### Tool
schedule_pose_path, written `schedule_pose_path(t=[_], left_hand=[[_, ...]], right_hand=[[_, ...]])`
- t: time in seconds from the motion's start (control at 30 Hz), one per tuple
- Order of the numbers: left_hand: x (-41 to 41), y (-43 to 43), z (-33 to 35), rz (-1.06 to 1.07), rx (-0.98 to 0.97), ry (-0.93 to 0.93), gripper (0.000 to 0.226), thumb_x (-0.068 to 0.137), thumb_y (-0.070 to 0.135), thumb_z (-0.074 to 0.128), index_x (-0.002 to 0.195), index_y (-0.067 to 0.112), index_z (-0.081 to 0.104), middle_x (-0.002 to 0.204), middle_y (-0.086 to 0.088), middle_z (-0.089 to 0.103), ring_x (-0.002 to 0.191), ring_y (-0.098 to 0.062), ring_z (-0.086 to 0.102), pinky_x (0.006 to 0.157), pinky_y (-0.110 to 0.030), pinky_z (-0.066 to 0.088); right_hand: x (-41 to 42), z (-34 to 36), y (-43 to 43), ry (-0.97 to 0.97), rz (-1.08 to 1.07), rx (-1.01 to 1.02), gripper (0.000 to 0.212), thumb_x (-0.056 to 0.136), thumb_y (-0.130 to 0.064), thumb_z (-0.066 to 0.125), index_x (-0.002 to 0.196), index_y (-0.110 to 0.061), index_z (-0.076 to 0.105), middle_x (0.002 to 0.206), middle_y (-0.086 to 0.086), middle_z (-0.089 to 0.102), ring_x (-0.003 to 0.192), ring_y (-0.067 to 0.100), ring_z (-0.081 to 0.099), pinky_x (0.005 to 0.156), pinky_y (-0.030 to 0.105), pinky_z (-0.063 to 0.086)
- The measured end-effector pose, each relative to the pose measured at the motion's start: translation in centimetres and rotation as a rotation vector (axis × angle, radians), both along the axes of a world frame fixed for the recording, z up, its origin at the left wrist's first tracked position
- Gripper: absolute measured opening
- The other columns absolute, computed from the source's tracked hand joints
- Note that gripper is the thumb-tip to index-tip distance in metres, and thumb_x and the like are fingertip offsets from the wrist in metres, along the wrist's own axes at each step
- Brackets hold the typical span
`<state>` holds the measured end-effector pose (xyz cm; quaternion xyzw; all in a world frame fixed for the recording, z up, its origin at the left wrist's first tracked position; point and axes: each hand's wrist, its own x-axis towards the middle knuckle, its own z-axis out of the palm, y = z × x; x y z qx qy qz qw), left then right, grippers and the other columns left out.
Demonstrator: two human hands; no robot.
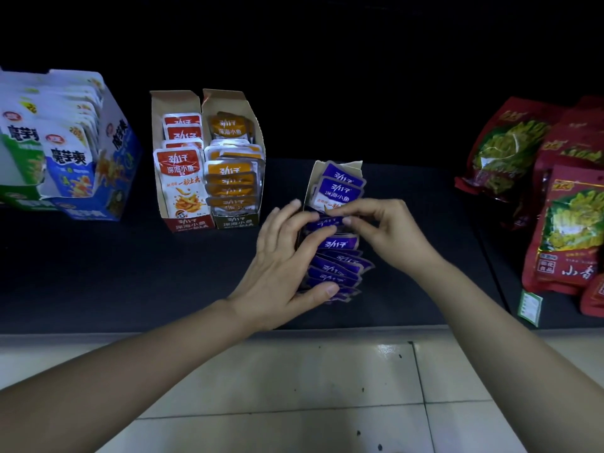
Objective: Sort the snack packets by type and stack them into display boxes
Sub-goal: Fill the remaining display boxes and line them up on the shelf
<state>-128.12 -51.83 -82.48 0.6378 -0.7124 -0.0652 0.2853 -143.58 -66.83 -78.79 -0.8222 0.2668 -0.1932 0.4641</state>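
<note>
A row of several purple snack packets (338, 261) stands in a narrow display box (313, 174) at the middle of the dark shelf. My left hand (287, 263) wraps the row from the left, thumb at the nearest packets and fingers curled over the top ones. My right hand (376, 223) pinches the top edge of a purple packet (327, 221) in the middle of the row. Two purple packets (341, 191) stand upright at the box's back. The box's front is hidden by packets and hands.
A box of red packets (178, 171) and a box of orange packets (233, 178) stand left of centre. Blue and white boxes (65, 152) sit far left. Large red bags (562, 207) lie on the right. The shelf edge (196, 331) runs above a tiled floor.
</note>
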Motion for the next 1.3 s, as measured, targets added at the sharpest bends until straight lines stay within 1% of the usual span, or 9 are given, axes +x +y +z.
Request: schedule_pose_path(t=[0.1, 0.23, 0.4, 0.5, 0.6, 0.77, 0.97, 1.17, 1.3], left_hand=[[0.3, -0.3, 0.4, -0.068, 0.031, 0.074, 0.07, 0.092, 0.059, 0.043, 0.143, 0.012, 0.039, 0.161, -0.011, 0.006, 0.15, -0.024, -0.002, 0.119, -0.051, 0.016], [0.6, -0.6, 0.5, -0.064, 0.06, 0.07, 0.073, 0.089, 0.062, 0.043, 0.143, 0.014, 0.039, 0.157, -0.005, 0.022, 0.15, -0.017, 0.005, 0.119, -0.043, 0.019], [0.5, -0.7, 0.3, -0.047, 0.051, 0.062, 0.074, 0.09, 0.066, 0.036, 0.143, 0.014, 0.04, 0.153, -0.006, 0.028, 0.148, -0.019, 0.013, 0.118, -0.041, 0.019], [0.5, -0.6, 0.3, -0.048, 0.06, 0.061, 0.075, 0.09, 0.067, 0.034, 0.143, 0.015, 0.04, 0.153, -0.006, 0.028, 0.147, -0.019, 0.013, 0.118, -0.038, 0.017], [0.5, -0.6, 0.2, -0.044, 0.063, 0.055, 0.074, 0.091, 0.067, 0.034, 0.144, 0.015, 0.039, 0.153, -0.006, 0.027, 0.148, -0.018, 0.011, 0.118, -0.036, 0.015], [0.5, -0.7, 0.2, -0.045, 0.036, 0.047, 0.073, 0.091, 0.065, 0.035, 0.144, 0.015, 0.039, 0.153, -0.009, 0.026, 0.149, -0.021, 0.007, 0.119, -0.046, 0.016], [0.8, -1.4, 0.4, -0.075, 0.023, 0.044, 0.073, 0.087, 0.065, 0.044, 0.139, 0.015, 0.045, 0.159, -0.011, 0.018, 0.15, -0.023, 0.002, 0.12, -0.051, 0.011], [0.9, -1.5, 0.3, -0.058, 0.012, 0.07, 0.071, 0.087, 0.065, 0.044, 0.138, 0.016, 0.046, 0.151, -0.005, 0.033, 0.149, -0.018, 0.01, 0.119, -0.05, 0.016], [0.9, -1.3, 0.1, -0.06, 0.02, 0.072, 0.072, 0.088, 0.066, 0.041, 0.141, 0.017, 0.042, 0.153, -0.005, 0.031, 0.15, -0.019, 0.009, 0.119, -0.051, 0.014]], right_hand=[[-0.3, 0.2, -0.1, 0.014, 0.044, 0.092, 0.028, 0.097, -0.005, 0.054, 0.116, -0.021, 0.067, 0.118, -0.003, 0.068, 0.111, 0.008, 0.064, 0.084, 0.029, 0.058], [-0.9, 0.1, -0.1, -0.054, 0.045, 0.22, 0.029, 0.098, -0.005, 0.052, 0.124, -0.014, 0.062, 0.12, 0.002, 0.069, 0.116, 0.015, 0.062, 0.092, 0.033, 0.055], [-0.2, -0.4, -1.7, -0.086, -0.307, -0.213, 0.028, 0.092, -0.013, 0.064, 0.12, -0.016, 0.064, 0.114, 0.0, 0.061, 0.101, 0.011, 0.06, 0.083, 0.028, 0.053], [0.7, -1.3, -2.0, 0.05, -0.298, -0.36, 0.03, 0.086, -0.014, 0.071, 0.115, -0.016, 0.067, 0.112, -0.005, 0.048, 0.097, 0.007, 0.052, 0.077, 0.015, 0.045], [1.2, -1.3, -2.1, 0.058, -0.3, -0.449, 0.016, 0.084, -0.012, 0.073, 0.1, -0.016, 0.072, 0.111, -0.005, 0.046, 0.104, 0.011, 0.049, 0.082, 0.02, 0.044], [0.3, 0.5, -1.0, 0.069, -0.066, -0.129, 0.007, 0.095, -0.012, 0.06, 0.1, -0.014, 0.064, 0.097, -0.002, 0.069, 0.092, 0.007, 0.066, 0.079, 0.03, 0.056], [-0.2, 0.4, -0.5, 0.115, 0.025, 0.068, 0.015, 0.101, -0.015, 0.049, 0.109, -0.011, 0.061, 0.102, -0.002, 0.069, 0.094, 0.012, 0.068, 0.078, 0.036, 0.059], [0.1, -1.3, -1.4, 0.076, -0.222, -0.301, 0.026, 0.098, -0.02, 0.056, 0.122, -0.018, 0.063, 0.104, -0.012, 0.062, 0.103, 0.011, 0.059, 0.086, 0.034, 0.052], [0.9, -2.2, -2.4, 0.169, -0.232, -0.364, 0.033, 0.088, -0.014, 0.069, 0.121, -0.015, 0.066, 0.101, -0.002, 0.066, 0.089, 0.011, 0.055, 0.083, 0.034, 0.05]])
